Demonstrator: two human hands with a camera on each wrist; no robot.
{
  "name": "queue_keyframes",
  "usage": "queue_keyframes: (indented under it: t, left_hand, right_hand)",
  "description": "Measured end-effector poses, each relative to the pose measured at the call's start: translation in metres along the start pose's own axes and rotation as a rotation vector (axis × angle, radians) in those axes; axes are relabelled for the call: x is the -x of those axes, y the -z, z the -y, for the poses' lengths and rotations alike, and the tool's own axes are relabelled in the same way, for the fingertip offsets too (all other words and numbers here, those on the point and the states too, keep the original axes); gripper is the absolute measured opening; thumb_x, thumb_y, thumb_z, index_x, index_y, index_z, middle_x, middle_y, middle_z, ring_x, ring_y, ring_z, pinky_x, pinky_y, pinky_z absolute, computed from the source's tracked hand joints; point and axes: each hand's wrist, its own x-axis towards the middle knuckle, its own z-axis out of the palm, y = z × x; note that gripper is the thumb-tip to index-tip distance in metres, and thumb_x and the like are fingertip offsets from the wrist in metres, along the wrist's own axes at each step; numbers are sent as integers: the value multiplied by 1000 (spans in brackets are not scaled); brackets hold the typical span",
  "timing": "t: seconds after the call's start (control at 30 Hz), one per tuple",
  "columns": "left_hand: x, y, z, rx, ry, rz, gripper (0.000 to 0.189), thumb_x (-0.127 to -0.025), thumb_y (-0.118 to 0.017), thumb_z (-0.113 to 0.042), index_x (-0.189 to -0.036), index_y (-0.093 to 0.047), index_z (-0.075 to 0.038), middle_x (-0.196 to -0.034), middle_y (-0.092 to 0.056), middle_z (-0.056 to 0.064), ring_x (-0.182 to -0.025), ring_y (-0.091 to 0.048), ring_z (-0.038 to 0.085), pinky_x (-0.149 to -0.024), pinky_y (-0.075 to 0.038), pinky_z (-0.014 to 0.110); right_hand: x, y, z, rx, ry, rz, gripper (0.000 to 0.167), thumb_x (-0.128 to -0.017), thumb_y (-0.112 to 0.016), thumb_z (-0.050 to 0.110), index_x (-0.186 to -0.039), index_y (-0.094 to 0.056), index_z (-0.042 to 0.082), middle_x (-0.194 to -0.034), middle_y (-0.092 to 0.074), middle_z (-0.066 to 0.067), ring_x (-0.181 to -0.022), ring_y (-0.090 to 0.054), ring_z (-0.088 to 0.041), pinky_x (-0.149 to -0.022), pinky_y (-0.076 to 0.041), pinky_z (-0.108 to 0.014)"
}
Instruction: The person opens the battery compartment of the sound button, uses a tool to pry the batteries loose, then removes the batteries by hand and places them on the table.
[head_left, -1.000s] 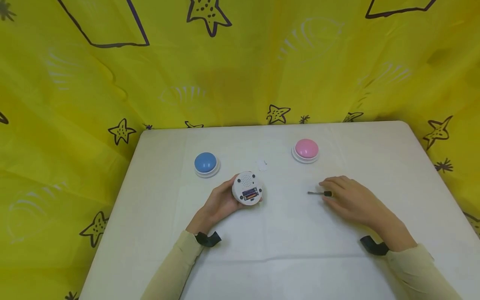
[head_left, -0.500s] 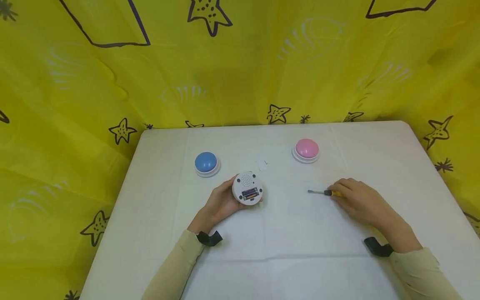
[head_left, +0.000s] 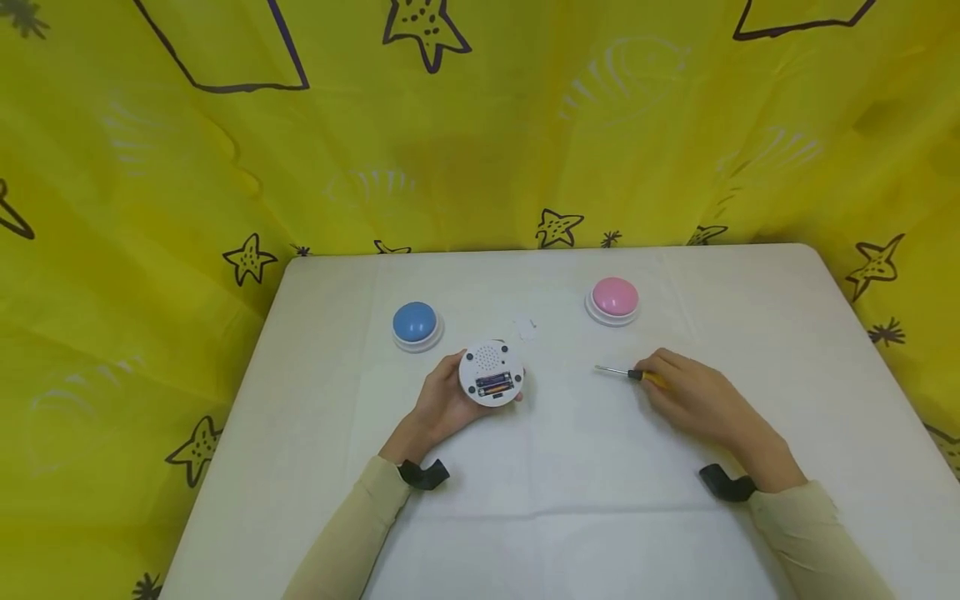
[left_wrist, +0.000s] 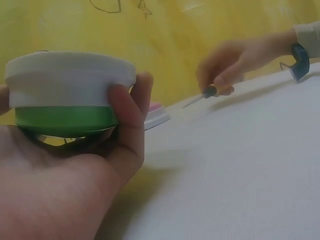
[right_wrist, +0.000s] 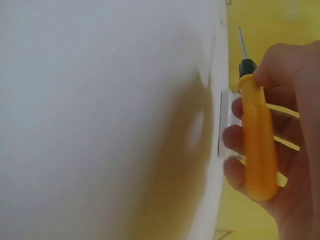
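My left hand grips a round push-button upside down, its white underside facing up. Two batteries lie in its uncovered compartment, beside a patch of speaker holes. In the left wrist view the button's green dome points down into the palm, with fingers curled round the white base. To the right, my right hand holds a screwdriver by its yellow-orange handle. Its thin metal shaft points left toward the button, raised over the table with a gap between them.
A blue-domed button stands at the back left of the white table. A pink-domed one stands at the back right. Between them lies a small white piece. A yellow patterned curtain hangs behind the table.
My right hand has lifted the screwdriver and moved left with it; earlier it lay at the fingers over the table. The left hand has shifted slightly, still holding the button.
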Motion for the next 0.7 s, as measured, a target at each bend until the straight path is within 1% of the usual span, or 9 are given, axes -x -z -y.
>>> queue_keyframes:
  t: [0.13,0.37,0.5,0.7]
  left_hand:
    - [1,-1,0,-6,-9,-8,59,-111,-25,-41,-166,-19,-19,-162,-34,11,-139,-48,34,-117,-38,55]
    - [-1,-2,-1,-28,-28,-10,61,-111,-21,-38,-167,-15,-15,-160,-37,9,-138,-48,32,-115,-41,54]
    - [-1,-3,0,-26,-30,-12,59,-111,-20,-38,-166,-19,-16,-159,-37,10,-138,-49,32,-114,-42,54]
    - [0,-3,0,-34,-28,-6,58,-111,-20,-38,-165,-20,-16,-158,-39,8,-137,-49,32,-114,-41,55]
  right_hand:
    - [-11,-4,8,-34,-2,7,22,-94,-70,11,-115,-69,19,-101,-66,10,-81,-54,-5,-72,-54,-34]
    - [-26,-7,20,-118,8,10,21,-98,-68,13,-117,-67,21,-102,-63,11,-80,-51,-4,-71,-50,-28]
    - [-32,-7,27,-155,27,12,21,-98,-68,13,-117,-66,21,-103,-64,11,-83,-53,-4,-73,-51,-28]
    - [-39,-7,37,-176,78,-9,23,-97,-69,10,-118,-67,19,-107,-67,8,-88,-57,-6,-79,-57,-34]
